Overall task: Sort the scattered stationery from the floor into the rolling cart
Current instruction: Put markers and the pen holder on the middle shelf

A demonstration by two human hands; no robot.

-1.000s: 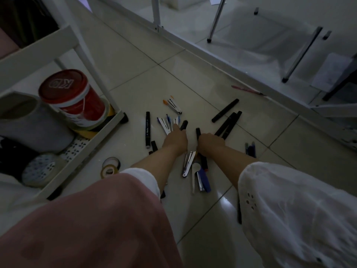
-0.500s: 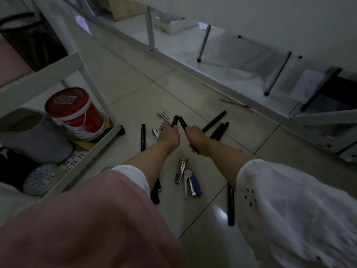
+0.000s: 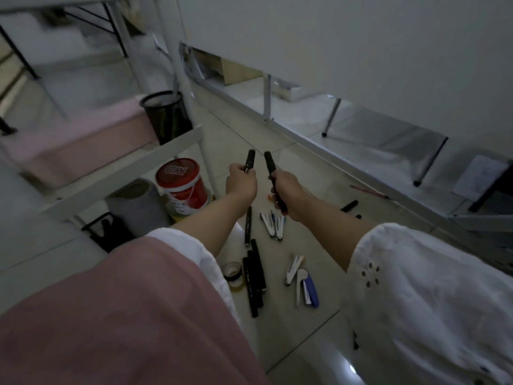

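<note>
My left hand (image 3: 241, 182) grips a black marker (image 3: 249, 159) and my right hand (image 3: 286, 187) grips another black marker (image 3: 269, 161); both are raised above the floor, tips pointing up and away. The white rolling cart (image 3: 177, 144) stands to the left, a black mesh pen cup (image 3: 166, 115) on its upper shelf. On the tiled floor below lie several black markers (image 3: 255, 276), white-and-blue pens (image 3: 273, 223), a tape roll (image 3: 232, 270), a white clip tool (image 3: 293, 269) and a blue stapler (image 3: 309, 290).
The cart's lower shelf holds a red-lidded bucket (image 3: 181, 187) and a grey container (image 3: 138, 204). A pink box (image 3: 83, 145) sits on the upper shelf. A metal floor rail (image 3: 305, 140) and chair legs (image 3: 331, 118) run along the right. A red pen (image 3: 367, 191) lies near the rail.
Both hands rose from the floor, each carrying a black marker, and moved up toward the cart. My head tilted up, bringing the cart's upper shelf and mesh cup into view.
</note>
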